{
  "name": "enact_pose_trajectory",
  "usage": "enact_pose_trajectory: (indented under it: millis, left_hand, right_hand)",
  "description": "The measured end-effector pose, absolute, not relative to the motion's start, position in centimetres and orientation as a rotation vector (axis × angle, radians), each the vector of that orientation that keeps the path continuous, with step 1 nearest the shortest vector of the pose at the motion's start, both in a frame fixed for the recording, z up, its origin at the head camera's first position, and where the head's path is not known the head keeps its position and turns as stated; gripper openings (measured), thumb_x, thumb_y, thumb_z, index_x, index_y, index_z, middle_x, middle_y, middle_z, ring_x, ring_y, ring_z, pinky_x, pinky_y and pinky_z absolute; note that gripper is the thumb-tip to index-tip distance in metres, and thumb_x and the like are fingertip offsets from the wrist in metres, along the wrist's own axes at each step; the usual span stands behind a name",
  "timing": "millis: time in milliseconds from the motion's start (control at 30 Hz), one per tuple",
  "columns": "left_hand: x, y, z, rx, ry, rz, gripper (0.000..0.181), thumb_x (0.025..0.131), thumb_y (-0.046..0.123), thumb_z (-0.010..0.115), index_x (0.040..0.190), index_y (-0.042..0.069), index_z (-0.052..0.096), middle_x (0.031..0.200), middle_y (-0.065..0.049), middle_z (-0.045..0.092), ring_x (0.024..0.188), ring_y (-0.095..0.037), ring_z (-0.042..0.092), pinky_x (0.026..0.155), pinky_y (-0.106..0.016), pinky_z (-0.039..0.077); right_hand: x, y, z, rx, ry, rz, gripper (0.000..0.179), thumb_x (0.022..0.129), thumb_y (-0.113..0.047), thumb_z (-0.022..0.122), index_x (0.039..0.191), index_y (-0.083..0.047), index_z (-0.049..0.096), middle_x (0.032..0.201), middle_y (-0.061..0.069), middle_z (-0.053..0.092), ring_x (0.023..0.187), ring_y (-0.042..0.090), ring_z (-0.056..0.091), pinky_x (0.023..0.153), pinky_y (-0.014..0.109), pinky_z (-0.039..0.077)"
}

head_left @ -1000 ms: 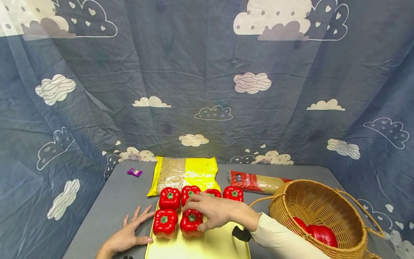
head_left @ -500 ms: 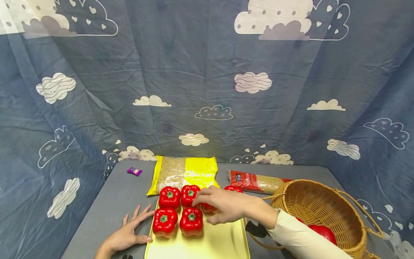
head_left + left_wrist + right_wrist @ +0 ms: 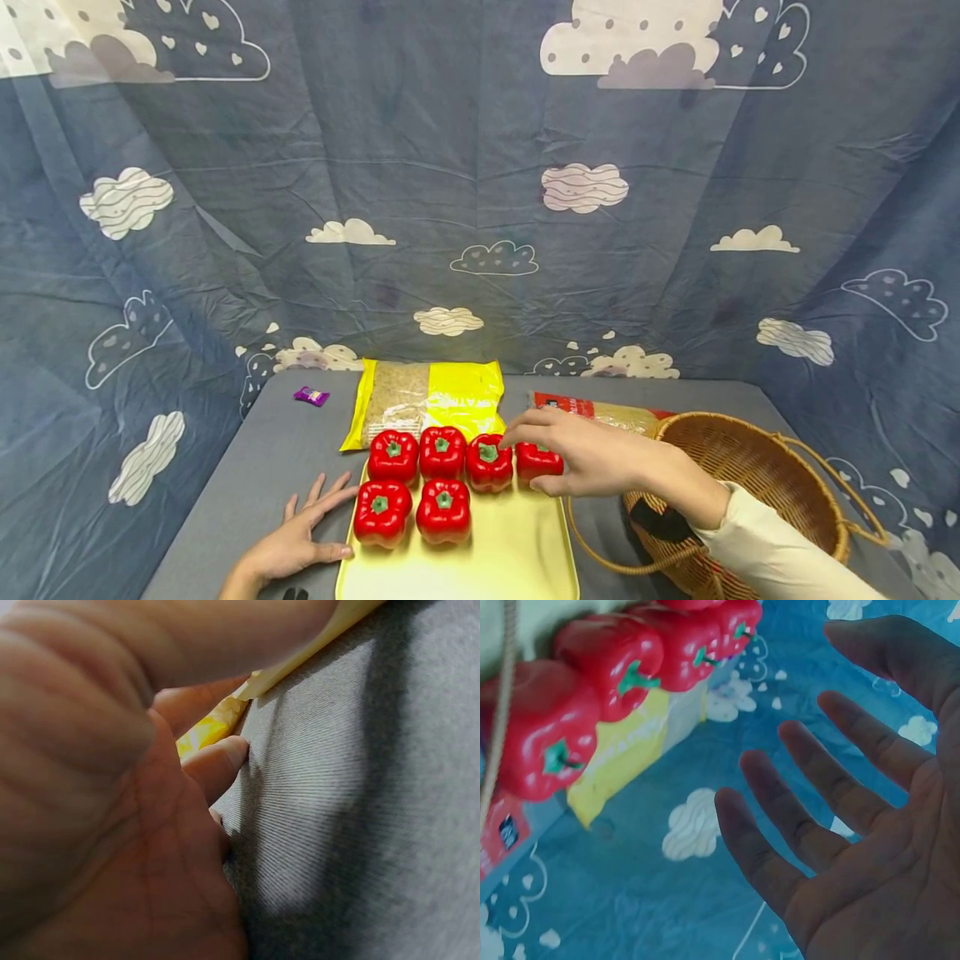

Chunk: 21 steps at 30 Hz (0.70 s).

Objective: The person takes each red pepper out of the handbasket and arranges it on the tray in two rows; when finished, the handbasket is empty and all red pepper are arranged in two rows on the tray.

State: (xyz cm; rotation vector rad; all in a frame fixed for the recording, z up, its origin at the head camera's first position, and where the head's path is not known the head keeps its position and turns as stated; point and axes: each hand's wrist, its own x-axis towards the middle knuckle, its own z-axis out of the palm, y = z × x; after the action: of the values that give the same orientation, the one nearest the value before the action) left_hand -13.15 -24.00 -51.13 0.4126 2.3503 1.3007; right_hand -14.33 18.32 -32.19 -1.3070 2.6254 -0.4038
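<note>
Several red bell peppers (image 3: 444,511) with green stems sit on a yellow tray (image 3: 457,567), some in a back row and two in front of it. My right hand (image 3: 592,450) hovers over the tray's right side, covering part of the rightmost back pepper (image 3: 537,463). In the right wrist view its fingers (image 3: 817,787) are spread with nothing held, apart from the peppers (image 3: 540,727). My left hand (image 3: 296,542) lies at the tray's left edge, fingers spread on the grey table and thumb against the rim. The left wrist view shows the palm (image 3: 165,862) beside the tray edge (image 3: 315,649).
A wicker basket (image 3: 817,500) stands on the right, partly hidden by my right forearm, its near handle (image 3: 600,558) hanging toward the tray. Behind the tray lies a yellow bag (image 3: 465,392). A red spaghetti packet (image 3: 622,417) and a small purple wrapped candy (image 3: 311,396) lie at the back.
My right hand has moved right, away from the front pepper beside it and across the back row, toward the basket. The peppers stay in place, and the left hand is still.
</note>
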Motion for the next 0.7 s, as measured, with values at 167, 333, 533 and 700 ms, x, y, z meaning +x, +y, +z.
enact_pose_trajectory:
  millis: [167,333,533,700]
  left_hand:
    - [-13.2,-23.9,-51.0,0.415,2.348,1.300,0.081,0.081,0.027,0.082,0.151,0.009,0.044,0.165,-0.026,0.013,0.146,-0.056,-0.021,0.100,-0.077,-0.025]
    - [-13.0,-23.9,-51.0,0.399,2.343,1.305,0.082,0.081,0.026,0.083,0.151,0.009,0.044,0.165,-0.025,0.013,0.146,-0.054,-0.021,0.100,-0.077,-0.025]
    - [-13.1,-24.0,-51.0,0.396,2.350,1.303,0.082,0.080,0.026,0.083,0.150,0.010,0.045,0.165,-0.025,0.013,0.147,-0.054,-0.021,0.101,-0.077,-0.025]
    - [-13.1,-24.0,-51.0,0.394,2.346,1.300,0.082,0.080,0.027,0.083,0.151,0.010,0.045,0.165,-0.025,0.013,0.147,-0.054,-0.022,0.101,-0.076,-0.026]
  right_hand:
    - [-13.7,20.2,-31.7,-1.289,2.663,-0.399,0.046,0.091,-0.021,0.072,0.135,-0.020,0.058,0.140,-0.002,0.055,0.130,0.023,0.052,0.101,0.044,0.051]
    - [-13.2,21.6,-31.5,-1.261,2.685,-0.408,0.043,0.091,-0.021,0.071,0.133,-0.022,0.059,0.139,-0.004,0.055,0.129,0.023,0.053,0.102,0.046,0.051]
    - [-12.7,23.4,-31.2,-1.239,2.714,-0.407,0.041,0.093,-0.024,0.070,0.133,-0.024,0.060,0.140,-0.004,0.056,0.131,0.027,0.053,0.099,0.048,0.052]
    - [-12.0,24.9,-30.8,-1.192,2.740,-0.401,0.042,0.095,-0.032,0.069,0.136,-0.031,0.057,0.140,-0.007,0.055,0.129,0.026,0.054,0.096,0.046,0.054]
